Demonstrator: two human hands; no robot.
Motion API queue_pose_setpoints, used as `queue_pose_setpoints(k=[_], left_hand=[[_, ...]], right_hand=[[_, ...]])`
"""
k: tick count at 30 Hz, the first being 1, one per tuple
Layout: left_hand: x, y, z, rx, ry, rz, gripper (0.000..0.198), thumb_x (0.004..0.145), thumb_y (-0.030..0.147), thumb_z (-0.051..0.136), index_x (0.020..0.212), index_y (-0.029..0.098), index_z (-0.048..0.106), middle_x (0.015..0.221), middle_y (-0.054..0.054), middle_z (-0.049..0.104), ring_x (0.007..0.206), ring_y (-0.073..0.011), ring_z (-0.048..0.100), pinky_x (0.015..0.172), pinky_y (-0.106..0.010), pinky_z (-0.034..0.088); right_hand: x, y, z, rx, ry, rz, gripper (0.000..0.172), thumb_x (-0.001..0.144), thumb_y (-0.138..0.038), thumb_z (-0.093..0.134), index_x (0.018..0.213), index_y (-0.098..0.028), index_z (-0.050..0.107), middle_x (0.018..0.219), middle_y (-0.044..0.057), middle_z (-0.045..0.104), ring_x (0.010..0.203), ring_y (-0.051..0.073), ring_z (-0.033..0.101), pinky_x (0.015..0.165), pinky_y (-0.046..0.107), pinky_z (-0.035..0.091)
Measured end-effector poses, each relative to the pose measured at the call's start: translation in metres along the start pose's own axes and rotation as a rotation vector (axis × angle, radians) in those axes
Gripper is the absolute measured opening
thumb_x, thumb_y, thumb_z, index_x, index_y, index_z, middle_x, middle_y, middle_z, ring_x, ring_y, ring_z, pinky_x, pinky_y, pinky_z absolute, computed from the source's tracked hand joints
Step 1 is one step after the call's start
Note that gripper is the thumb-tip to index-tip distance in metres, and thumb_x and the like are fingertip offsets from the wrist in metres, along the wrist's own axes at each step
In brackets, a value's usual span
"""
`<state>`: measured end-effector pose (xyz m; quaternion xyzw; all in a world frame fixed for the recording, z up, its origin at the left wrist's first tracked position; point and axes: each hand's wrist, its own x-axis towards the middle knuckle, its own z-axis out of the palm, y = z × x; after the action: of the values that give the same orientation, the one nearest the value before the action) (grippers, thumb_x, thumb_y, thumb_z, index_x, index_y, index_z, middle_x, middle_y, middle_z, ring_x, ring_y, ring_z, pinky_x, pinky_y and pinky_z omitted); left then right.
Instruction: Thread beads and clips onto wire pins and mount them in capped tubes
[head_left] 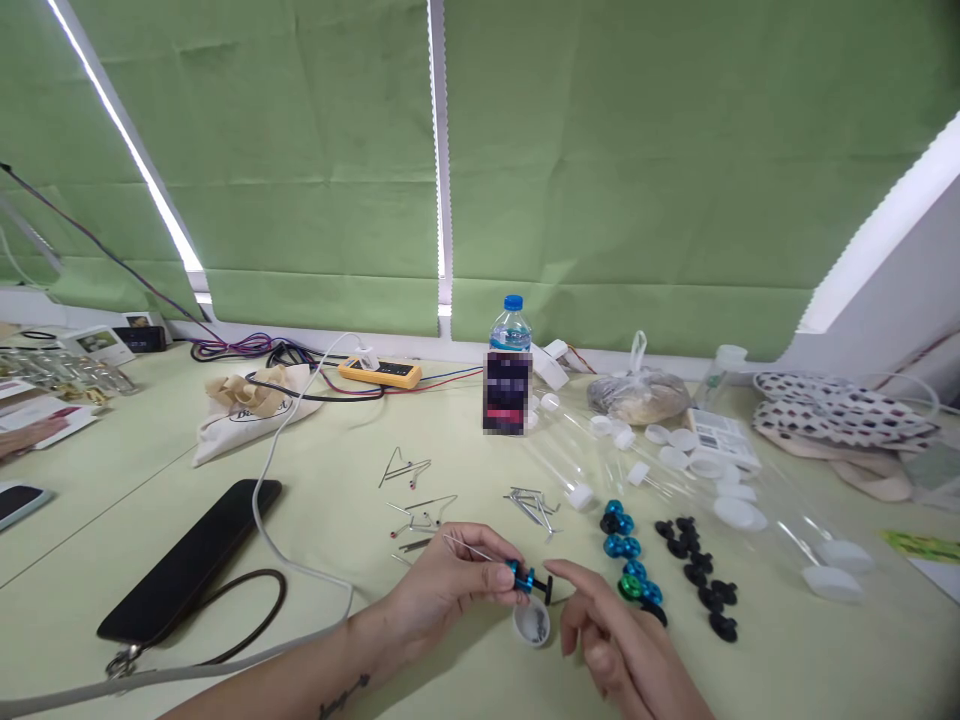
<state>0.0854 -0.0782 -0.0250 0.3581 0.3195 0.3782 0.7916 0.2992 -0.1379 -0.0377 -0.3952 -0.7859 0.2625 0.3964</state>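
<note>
Head view. The fingers [491,578] of the left hand [442,585], at lower centre of the frame, are pinched on a small blue part [523,576]. A black knob [546,588] sits at the part's right end, and a thin wire [469,548] runs up-left across the knuckles. The right hand [619,645], lower right of centre, grasps nothing. Its fingers are loosely spread and the index finger [581,578] points at the black knob from just beside it.

A white cap [532,624] lies on the counter [337,450] just below the held part, mouth up. To the right lie a row of blue and green parts [628,560] and, further right, a row of black parts [701,575]. Above the hands lie loose pins [534,503] and bent wires [409,468].

At centre stands a water bottle [510,330], with more white caps [690,450] to its right. A black phone [191,560] and a white cable [277,440] occupy the lower left. A cloth bag [247,405] and a yellow power strip [379,372] lie at the far edge. Green blinds [600,150] fill the upper frame.
</note>
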Motion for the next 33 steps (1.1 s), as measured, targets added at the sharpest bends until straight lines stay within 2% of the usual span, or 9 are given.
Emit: queue_pose_setpoints(k=[7, 21, 23, 28, 33], left_hand=[[-0.001, -0.0013, -0.0004, 0.0, -0.005, -0.002, 0.024, 0.061, 0.019, 0.088, 0.079, 0.01, 0.075, 0.073, -0.008, 0.075, 0.062, -0.0141, 0.07, 0.065, -0.021, 0.054], [-0.0008, -0.0006, 0.0005, -0.01, -0.019, 0.01, 0.023, 0.061, 0.018, 0.088, 0.078, 0.009, 0.075, 0.073, -0.008, 0.075, 0.062, -0.0135, 0.07, 0.065, -0.022, 0.054], [-0.0011, -0.0006, 0.001, -0.013, -0.014, 0.007, 0.024, 0.06, 0.018, 0.088, 0.078, 0.01, 0.075, 0.073, -0.008, 0.075, 0.063, -0.0138, 0.07, 0.065, -0.022, 0.054], [-0.001, -0.0004, 0.0014, -0.002, -0.012, 0.002, 0.025, 0.059, 0.02, 0.089, 0.077, 0.01, 0.075, 0.072, -0.007, 0.074, 0.062, -0.014, 0.069, 0.066, -0.024, 0.054], [-0.0008, -0.0005, 0.0, 0.006, -0.01, -0.002, 0.025, 0.059, 0.02, 0.088, 0.078, 0.01, 0.075, 0.073, -0.007, 0.074, 0.063, -0.0144, 0.069, 0.067, -0.024, 0.054]], right_hand=[[0.0015, 0.0015, -0.0002, 0.018, 0.0, -0.017, 0.042, 0.103, -0.048, 0.025, 0.141, -0.035, 0.035, 0.074, -0.001, 0.062, 0.058, 0.014, 0.06, 0.045, 0.017, 0.042], [0.0, 0.0003, 0.0003, 0.015, -0.005, 0.012, 0.042, 0.102, -0.05, 0.023, 0.141, -0.037, 0.033, 0.072, -0.003, 0.061, 0.045, 0.011, 0.05, 0.044, 0.018, 0.042], [-0.0008, 0.0019, 0.0006, 0.03, 0.003, 0.009, 0.044, 0.102, -0.05, 0.023, 0.143, -0.035, 0.031, 0.073, -0.002, 0.062, 0.046, 0.011, 0.051, 0.045, 0.019, 0.043], [-0.0033, 0.0059, 0.0004, 0.016, 0.004, 0.005, 0.043, 0.102, -0.049, 0.026, 0.138, -0.03, 0.04, 0.074, 0.001, 0.063, 0.061, 0.015, 0.063, 0.046, 0.018, 0.044], [-0.0034, 0.0029, -0.0012, -0.084, 0.024, -0.061, 0.046, 0.102, -0.05, 0.025, 0.139, -0.029, 0.041, 0.076, 0.002, 0.064, 0.063, 0.016, 0.063, 0.051, 0.021, 0.047]])
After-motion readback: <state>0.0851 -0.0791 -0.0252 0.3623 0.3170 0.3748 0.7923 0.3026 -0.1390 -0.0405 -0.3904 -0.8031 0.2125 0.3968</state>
